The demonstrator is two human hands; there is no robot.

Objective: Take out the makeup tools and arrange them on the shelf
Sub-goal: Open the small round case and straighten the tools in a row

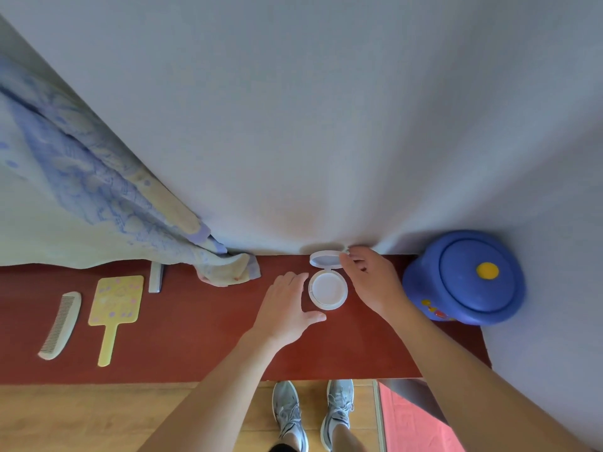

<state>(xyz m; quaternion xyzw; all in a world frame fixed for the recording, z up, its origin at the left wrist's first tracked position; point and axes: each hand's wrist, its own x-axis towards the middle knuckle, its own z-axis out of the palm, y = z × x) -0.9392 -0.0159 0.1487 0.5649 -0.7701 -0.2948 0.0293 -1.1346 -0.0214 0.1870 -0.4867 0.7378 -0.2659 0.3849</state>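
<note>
progress, big to small: blue lidded tub [463,278] sits at the right end of the shelf [195,337] against the wall, lid on. probably where the tools come from, can't confirm. already laid out on the left part of the shelf: yellow hand mirror [115,300] flat with its handle toward the front edge, comb [60,326] just left of it and roughly parallel, small grey bar-shaped item [156,277] near the back, too small to identify.

item in hand is the white compact [328,288]. its base is flat on the shelf near the wall, between the hands and left of the tub, with the lid [326,258] hinged up toward the wall. right hand [372,278] has its fingers curled at the lid's right rim and looks to be pinching it. left hand [287,308] is flat beside the base, fingers straight and close together, thumb spread out toward the base's lower edge. contact or not, can't tell.

judgement: mid-to-late in the task. three pieces placed, compact set down but being adjusted or opened for display. whether more is left in the tub can't be seen with the lid on.

surface and room: plain pale wall [326,109] fills the upper view. patterned blue-and-cream cloth [81,177] hangs at the left, its end resting on the shelf's back. the shelf is a dark red board, long and narrow. below it is a wooden floor [81,419], a pink mat [414,422] at the lower right, and the person's grey sneakers [313,412].
</note>
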